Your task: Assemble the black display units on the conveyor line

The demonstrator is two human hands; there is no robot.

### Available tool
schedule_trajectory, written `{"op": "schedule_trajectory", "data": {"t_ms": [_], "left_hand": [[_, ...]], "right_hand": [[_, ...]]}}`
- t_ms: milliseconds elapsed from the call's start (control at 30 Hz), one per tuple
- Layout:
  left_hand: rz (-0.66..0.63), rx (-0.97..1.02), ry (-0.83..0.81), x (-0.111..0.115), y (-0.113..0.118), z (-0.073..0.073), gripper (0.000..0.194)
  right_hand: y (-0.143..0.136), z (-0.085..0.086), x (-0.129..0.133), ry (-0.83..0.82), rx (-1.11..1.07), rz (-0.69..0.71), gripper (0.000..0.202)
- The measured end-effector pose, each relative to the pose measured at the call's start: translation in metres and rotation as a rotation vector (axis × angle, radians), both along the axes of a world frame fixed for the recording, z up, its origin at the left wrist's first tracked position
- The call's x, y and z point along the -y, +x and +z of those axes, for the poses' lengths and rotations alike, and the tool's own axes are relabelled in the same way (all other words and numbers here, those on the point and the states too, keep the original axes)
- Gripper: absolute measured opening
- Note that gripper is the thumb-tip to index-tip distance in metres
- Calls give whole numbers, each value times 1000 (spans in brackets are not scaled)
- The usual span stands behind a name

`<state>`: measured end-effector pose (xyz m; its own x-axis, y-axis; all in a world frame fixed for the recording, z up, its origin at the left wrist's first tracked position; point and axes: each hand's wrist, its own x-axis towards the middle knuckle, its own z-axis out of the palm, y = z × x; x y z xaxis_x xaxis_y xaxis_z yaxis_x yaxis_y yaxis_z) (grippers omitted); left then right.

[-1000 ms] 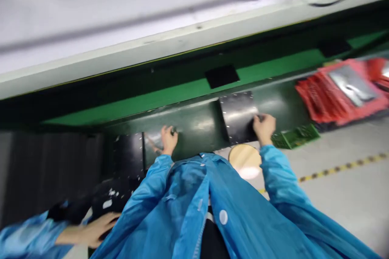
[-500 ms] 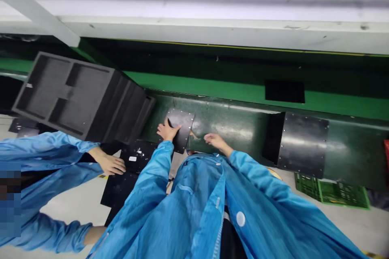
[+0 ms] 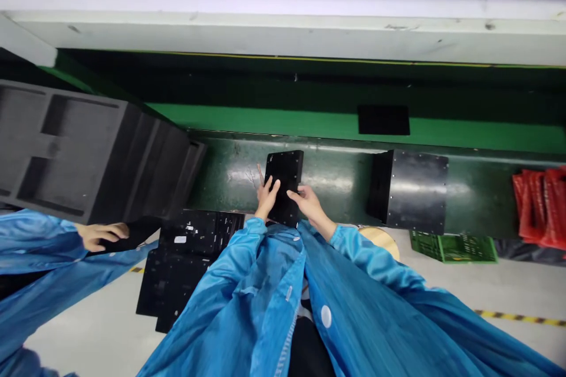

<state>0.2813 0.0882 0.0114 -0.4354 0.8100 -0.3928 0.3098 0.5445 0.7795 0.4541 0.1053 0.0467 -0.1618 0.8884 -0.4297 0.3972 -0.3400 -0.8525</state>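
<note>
While lifted edge-on above dark green tabletop, flat black rectangular plate sits pinched between left hand and right hand. Judged stiff, light, smooth-faced; opposite edges offer best hold.

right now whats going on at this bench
A person in a blue coat holds a small black plate up off the dark green bench with both hands: left hand on its left edge, right hand on its right. A bigger black plate lies further right on the bench. More black plates are stacked lower left. A co-worker's hand rests by the grey foam trays.
</note>
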Motion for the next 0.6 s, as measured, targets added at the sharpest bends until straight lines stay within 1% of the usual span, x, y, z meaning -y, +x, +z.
{"op": "schedule_trajectory", "data": {"t_ms": [100, 167, 233, 300, 367, 400, 467, 533, 600], "left_hand": [[4, 321, 166, 13, 4, 9, 74], [14, 424, 221, 19, 5, 18, 73], [-12, 431, 272, 21, 4, 29, 68], [-45, 358, 318, 19, 2, 38, 61], [-53, 240, 334, 16, -2, 46, 57], [-44, 187, 341, 15, -5, 49, 56], [-6, 135, 355, 15, -11, 53, 54], [51, 182, 381, 19, -17, 53, 53], [135, 298, 407, 25, -22, 49, 52]], "right_hand": [[-12, 19, 12, -16, -218, 97, 42], [-21, 24, 7, 56, -219, 148, 40], [-27, 21, -9, 184, -132, 133, 42], [-31, 14, -29, 298, -87, 130, 50], [-37, 6, -46, 356, -125, 189, 58], [-41, 3, -53, 371, -144, 234, 59], [-49, -3, -61, 390, -124, 300, 53], [-58, -7, -65, 413, -44, 324, 46], [-68, -10, -67, 445, 8, 345, 46]]}}
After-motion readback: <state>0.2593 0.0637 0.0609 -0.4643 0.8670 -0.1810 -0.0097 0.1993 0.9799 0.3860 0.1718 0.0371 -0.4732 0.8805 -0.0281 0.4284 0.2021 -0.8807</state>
